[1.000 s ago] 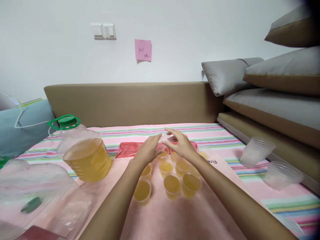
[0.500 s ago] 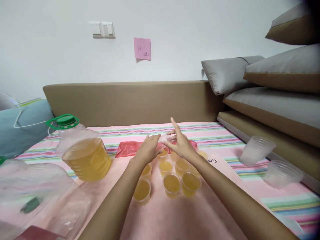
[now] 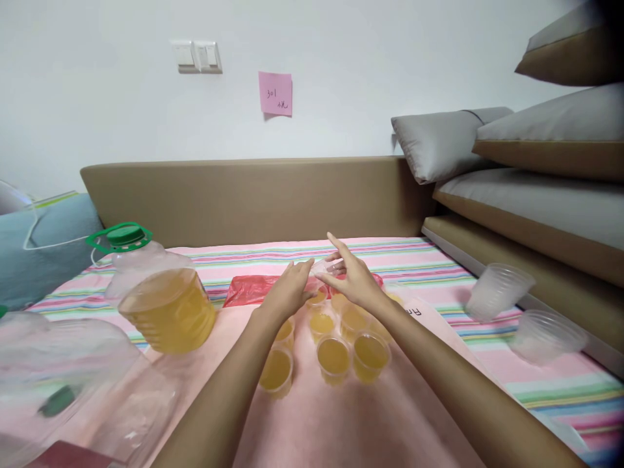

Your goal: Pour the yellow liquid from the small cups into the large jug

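Note:
My left hand reaches over the cups, fingers close together at the left edge of a clear plastic lid. My right hand holds the other side of the lid between thumb and fingers, its index finger raised. The lid is see-through and partly covered, so its exact shape is hard to make out. Below and around my hands stand several clear plastic cups of yellow liquid, among them a front cup, a right cup and a left cup. A red plastic bag lies behind them.
At left stands a large clear jug of yellow liquid with a green cap. Another clear jug lies nearer. Stacked clear cups and another stack lie at right on the striped sheet, beside piled cushions.
My right hand shifts slightly left and its raised index finger dips a little. My left hand keeps its place at the lid. The whole view drifts slightly.

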`<state>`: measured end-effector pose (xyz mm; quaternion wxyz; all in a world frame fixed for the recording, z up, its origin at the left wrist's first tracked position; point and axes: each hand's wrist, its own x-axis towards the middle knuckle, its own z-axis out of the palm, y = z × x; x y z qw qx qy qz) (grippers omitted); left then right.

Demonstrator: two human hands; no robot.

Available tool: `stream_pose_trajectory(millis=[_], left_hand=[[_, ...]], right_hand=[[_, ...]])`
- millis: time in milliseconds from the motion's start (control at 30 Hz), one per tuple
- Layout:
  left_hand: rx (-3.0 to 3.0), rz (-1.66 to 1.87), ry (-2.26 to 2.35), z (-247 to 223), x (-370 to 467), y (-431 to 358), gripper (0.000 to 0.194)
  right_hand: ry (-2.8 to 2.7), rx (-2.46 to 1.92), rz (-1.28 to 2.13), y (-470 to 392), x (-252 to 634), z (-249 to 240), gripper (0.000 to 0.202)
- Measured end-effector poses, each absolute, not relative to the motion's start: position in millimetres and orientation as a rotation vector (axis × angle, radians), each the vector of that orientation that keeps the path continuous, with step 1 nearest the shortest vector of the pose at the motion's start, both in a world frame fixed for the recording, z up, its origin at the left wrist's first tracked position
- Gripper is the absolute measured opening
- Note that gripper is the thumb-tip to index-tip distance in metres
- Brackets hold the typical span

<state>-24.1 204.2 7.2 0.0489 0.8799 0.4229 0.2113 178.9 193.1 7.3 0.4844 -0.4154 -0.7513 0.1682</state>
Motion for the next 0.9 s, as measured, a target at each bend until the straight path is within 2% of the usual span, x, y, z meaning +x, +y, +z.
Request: stream_pose_trajectory(millis=[200, 367, 700, 800, 900], left_hand=[[2.695, 0.635, 1.28, 6, -25, 204, 0.075], [2.718, 0.642, 1.275, 2, -26, 206, 0.078], [2.885, 0.736, 1.211, 8, -27, 207, 0.081], [2.99, 0.756, 1.172, 15, -22, 204, 0.074], [3.108, 0.776, 1.118, 23, -16, 200, 0.066]], right_hand=[[-1.856, -1.013, 0.395, 192, 180, 10, 0.046], [-1.889, -1.023, 0.39, 191, 181, 12, 0.037], [-1.954, -1.093, 0.409, 188, 185, 21, 0.037], [-1.989, -1.165, 0.447, 185, 188, 26, 0.046], [-2.001, -1.239, 0.498, 180, 189, 31, 0.045]])
